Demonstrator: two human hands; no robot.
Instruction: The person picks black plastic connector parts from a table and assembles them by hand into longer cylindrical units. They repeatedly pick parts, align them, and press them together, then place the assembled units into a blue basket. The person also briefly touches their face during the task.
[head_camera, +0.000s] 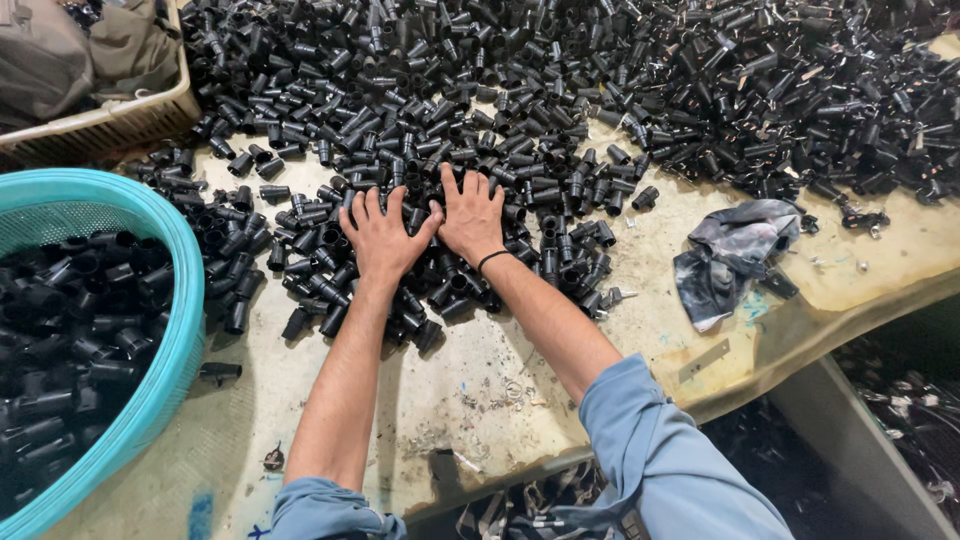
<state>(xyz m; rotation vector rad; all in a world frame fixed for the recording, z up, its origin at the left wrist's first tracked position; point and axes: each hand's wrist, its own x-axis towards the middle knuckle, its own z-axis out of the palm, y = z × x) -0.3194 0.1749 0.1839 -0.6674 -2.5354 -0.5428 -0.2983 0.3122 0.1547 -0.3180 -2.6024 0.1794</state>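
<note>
Bare tabletop (470, 400) lies open behind both wrists, toward the person. Ahead of the left hand (382, 236) and right hand (470, 215), black plastic tubes (520, 90) crowd the surface. A teal basket (175, 330) blocks the far left; a crumpled rag (735, 255) sits right.

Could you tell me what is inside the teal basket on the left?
The teal basket holds a heap of black plastic tubes. Its bottom is covered by them, and its near part is out of frame.

The teal basket (185, 300) and tan crate (120, 120) are cut off by the left edge, the black tubes (560, 70) by the top
</note>
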